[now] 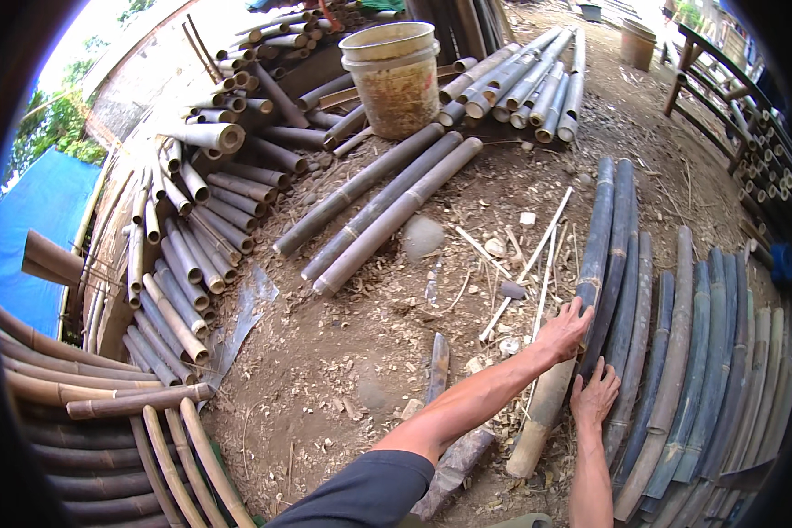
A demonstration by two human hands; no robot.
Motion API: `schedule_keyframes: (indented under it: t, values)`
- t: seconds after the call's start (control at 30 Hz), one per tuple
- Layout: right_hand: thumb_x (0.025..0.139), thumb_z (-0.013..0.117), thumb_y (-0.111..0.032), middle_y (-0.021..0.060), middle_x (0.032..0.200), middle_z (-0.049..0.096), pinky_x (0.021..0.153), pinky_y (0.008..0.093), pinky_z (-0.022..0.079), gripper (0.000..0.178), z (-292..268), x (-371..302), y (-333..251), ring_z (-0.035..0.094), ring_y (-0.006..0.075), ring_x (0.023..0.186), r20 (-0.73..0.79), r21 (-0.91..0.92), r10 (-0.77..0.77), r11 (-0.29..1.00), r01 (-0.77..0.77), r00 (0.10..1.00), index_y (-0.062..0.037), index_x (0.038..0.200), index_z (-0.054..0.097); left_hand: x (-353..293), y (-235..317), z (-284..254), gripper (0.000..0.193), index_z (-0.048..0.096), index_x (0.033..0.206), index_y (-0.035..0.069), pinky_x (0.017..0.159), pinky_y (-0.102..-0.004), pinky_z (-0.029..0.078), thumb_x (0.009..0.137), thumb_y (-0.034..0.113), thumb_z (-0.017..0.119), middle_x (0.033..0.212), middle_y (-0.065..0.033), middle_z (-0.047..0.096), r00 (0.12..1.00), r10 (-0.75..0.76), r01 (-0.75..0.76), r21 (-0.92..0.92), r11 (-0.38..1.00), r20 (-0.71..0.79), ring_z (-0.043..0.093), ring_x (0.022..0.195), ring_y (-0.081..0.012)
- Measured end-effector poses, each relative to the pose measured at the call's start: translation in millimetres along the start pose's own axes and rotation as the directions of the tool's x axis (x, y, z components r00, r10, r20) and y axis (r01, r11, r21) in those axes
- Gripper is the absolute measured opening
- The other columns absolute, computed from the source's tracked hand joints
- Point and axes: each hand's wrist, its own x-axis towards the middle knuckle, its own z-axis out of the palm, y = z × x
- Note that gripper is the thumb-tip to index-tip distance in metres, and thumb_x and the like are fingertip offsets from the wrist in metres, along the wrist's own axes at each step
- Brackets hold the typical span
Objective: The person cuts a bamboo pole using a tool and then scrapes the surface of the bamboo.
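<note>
A long bamboo pole [544, 415], dark at its far end and tan at the near end, lies on the dirt in front of me. My left hand [565, 333] reaches across from the lower middle, its fingers curled over this pole. Just right of it, a second dark bamboo pole [609, 282] runs alongside. My right hand [596, 396] rests at that pole's near part with fingers spread; its palm side is hidden. Further dark poles [642, 326] lie side by side to the right. A flat dark blade-like piece [438, 365] lies left of my hands.
Stacked bamboo [229, 198] fills the left side. Three loose poles [396, 211] lie ahead, near stained nested buckets [391, 84] and another bamboo pile [524, 84]. A short log [453, 471] lies close to me. Chips and thin strips [528, 264] litter the ground.
</note>
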Motion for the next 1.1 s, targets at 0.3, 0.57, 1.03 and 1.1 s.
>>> schedule_keyframes:
  t: [0.3,0.57,1.03,1.1]
  values:
    - [0.091,0.063,-0.017,0.0304,0.122,0.061,0.093,0.0432,0.050,0.070,39.9,19.8,20.3,0.062,0.0389,0.108,0.136,0.436,0.088,0.889,-0.139,0.987,0.0079,0.149,0.032,5.3,7.6,-7.8,0.085,0.032,0.143,0.002,0.092,-0.0520,0.054,0.075,0.009,0.083,0.136,-0.0262,0.038,0.979,-0.018,-0.029,-0.224,0.974,-0.202,0.058,0.114,-0.0427]
    - [0.083,0.070,-0.021,0.0231,0.117,0.063,0.091,0.0469,0.050,0.046,-13.3,7.9,24.1,0.062,0.0389,0.106,0.108,0.248,0.110,0.959,-0.134,0.988,0.0002,0.122,0.056,-43.9,-102.3,-61.6,0.078,0.028,0.153,0.009,0.084,-0.0476,0.057,0.088,0.013,0.069,0.141,-0.0288,0.040,0.962,-0.271,0.273,-0.119,0.955,0.033,0.059,0.105,-0.0328]
    - [0.092,0.063,-0.021,0.0192,0.116,0.049,0.086,0.0559,0.052,0.024,1.4,7.5,-24.4,0.055,0.0435,0.109,0.276,0.081,0.168,0.977,-0.198,0.946,-0.0081,0.108,0.051,-48.3,-130.1,-72.6,0.047,0.066,0.095,-0.006,0.078,-0.0407,0.057,0.062,0.026,0.077,0.082,-0.0169,0.069,0.819,-0.563,0.477,-0.681,0.556,0.113,0.071,0.079,-0.0238]
    - [0.092,0.063,-0.020,0.0199,0.117,0.048,0.087,0.0563,0.051,0.024,2.5,8.7,-19.7,0.055,0.0443,0.109,0.263,0.064,0.178,0.977,-0.201,0.948,-0.0071,0.108,0.050,-75.6,-143.8,-81.8,0.060,0.064,0.110,-0.003,0.077,-0.0378,0.056,0.062,0.030,0.077,0.090,-0.0181,0.071,0.849,-0.528,0.441,-0.589,0.678,0.029,0.071,0.082,-0.0262]
